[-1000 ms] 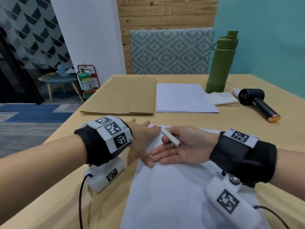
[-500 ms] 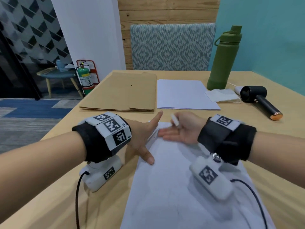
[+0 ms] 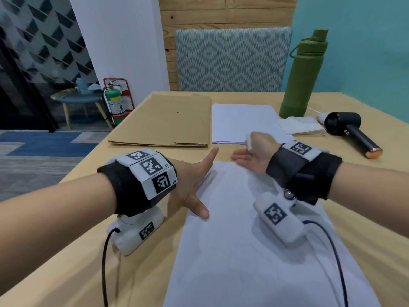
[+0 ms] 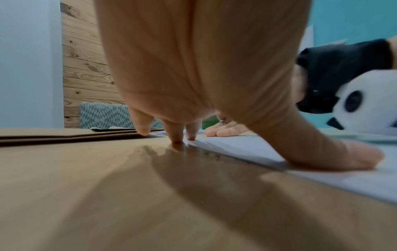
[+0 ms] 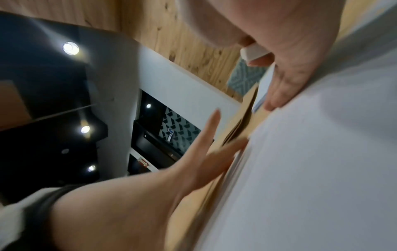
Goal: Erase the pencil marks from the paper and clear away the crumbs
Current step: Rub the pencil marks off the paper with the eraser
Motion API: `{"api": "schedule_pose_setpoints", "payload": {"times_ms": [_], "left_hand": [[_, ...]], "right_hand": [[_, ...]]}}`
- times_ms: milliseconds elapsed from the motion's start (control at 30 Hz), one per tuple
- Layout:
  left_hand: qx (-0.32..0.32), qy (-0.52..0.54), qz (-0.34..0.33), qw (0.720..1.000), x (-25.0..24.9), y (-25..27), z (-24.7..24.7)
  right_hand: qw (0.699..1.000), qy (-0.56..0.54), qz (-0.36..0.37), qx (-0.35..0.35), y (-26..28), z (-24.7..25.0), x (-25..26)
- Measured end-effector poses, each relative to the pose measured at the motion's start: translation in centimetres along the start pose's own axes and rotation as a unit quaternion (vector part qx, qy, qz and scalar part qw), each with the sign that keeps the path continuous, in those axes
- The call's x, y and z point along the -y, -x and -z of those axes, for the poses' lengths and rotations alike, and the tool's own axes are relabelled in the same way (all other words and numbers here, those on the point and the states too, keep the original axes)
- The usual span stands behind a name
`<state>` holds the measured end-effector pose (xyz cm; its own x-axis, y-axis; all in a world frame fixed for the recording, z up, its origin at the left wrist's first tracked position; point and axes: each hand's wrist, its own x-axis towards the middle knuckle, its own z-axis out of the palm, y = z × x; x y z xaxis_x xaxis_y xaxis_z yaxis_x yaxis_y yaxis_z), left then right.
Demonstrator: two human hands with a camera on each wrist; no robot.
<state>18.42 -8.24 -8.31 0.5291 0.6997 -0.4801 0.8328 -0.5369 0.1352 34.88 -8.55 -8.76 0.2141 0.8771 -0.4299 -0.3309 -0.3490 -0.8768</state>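
The paper (image 3: pixel 254 240) lies flat on the table (image 3: pixel 66 273) before us. Our left hand (image 3: pixel 190 182), fingers spread, presses its left edge. Our right hand (image 3: pixel 254 151) rests edge-down at its far end, thumb pinching a white eraser (image 3: pixel 248 141).

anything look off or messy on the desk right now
Nothing stands out. The paper lies flat on the table, the left hand pressing its left edge. The right hand at its far end holds the eraser. The green bottle stands upright. Any crumbs are too small to see.
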Motion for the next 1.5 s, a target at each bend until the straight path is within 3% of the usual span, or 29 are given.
{"api": "schedule_pose_setpoints", "payload": {"times_ms": [67,133,300,367,500,567,733,800,967,1067,1133,1167,1233,1300,1333,1400,1500], "left_hand": [[0.001,-0.010,0.004,1.000,-0.1,0.1,0.1],[0.004,-0.023,0.011,1.000,-0.2,0.1,0.2],[0.019,-0.059,0.027,0.998,-0.5,0.4,0.3],[0.025,-0.068,0.030,0.997,-0.6,0.4,0.3],[0.036,-0.089,0.041,0.995,-0.5,0.7,0.3],[0.038,-0.093,0.039,0.994,-0.6,0.8,0.5],[0.053,-0.134,0.012,0.990,-0.3,0.1,0.3],[0.056,-0.138,0.011,0.989,-0.2,0.0,0.3],[0.044,-0.143,0.005,0.989,-0.4,0.4,0.3],[0.019,-0.154,0.012,0.988,-0.4,0.6,0.2],[-0.026,-0.150,-0.002,0.988,-0.8,0.9,0.4],[-0.050,-0.146,-0.018,0.988,-1.0,1.1,0.5],[-0.057,-0.125,-0.063,0.988,-1.5,1.7,0.5],[0.011,-0.092,-0.092,0.991,-2.1,2.3,0.2],[0.052,-0.091,-0.092,0.990,-2.4,2.5,-0.2],[0.091,-0.108,-0.086,0.986,-2.7,2.5,-0.9],[0.056,-0.100,-0.070,0.991,-2.4,1.8,-1.4]], "right_hand": [[0.999,0.004,0.023,-0.028,0.2,1.2,1.5],[0.999,0.034,0.023,-0.006,1.3,2.2,2.3],[0.976,0.150,-0.105,0.115,3.2,2.9,0.5],[0.977,0.161,-0.112,0.086,2.7,2.9,0.2],[0.991,0.124,-0.005,-0.049,1.5,3.9,1.9],[0.994,0.086,0.018,-0.062,1.8,4.4,2.6],[0.985,0.114,-0.094,0.088,3.0,3.1,0.2],[0.979,0.130,-0.116,0.107,2.6,2.6,-0.6],[0.990,0.134,0.032,-0.040,1.0,3.6,1.7],[0.976,0.207,0.060,-0.014,2.2,4.7,2.5],[0.941,0.323,0.086,0.056,4.4,4.9,2.6],[0.907,0.396,0.115,0.089,5.5,5.0,2.4],[0.805,0.555,0.167,0.126,7.8,5.0,1.7],[0.719,0.654,0.182,0.150,9.1,5.0,0.9],[0.700,0.673,0.176,0.163,9.3,5.0,0.5],[0.689,0.684,0.162,0.178,9.3,4.8,0.0],[0.698,0.673,0.164,0.185,8.7,4.1,-0.3]]}}
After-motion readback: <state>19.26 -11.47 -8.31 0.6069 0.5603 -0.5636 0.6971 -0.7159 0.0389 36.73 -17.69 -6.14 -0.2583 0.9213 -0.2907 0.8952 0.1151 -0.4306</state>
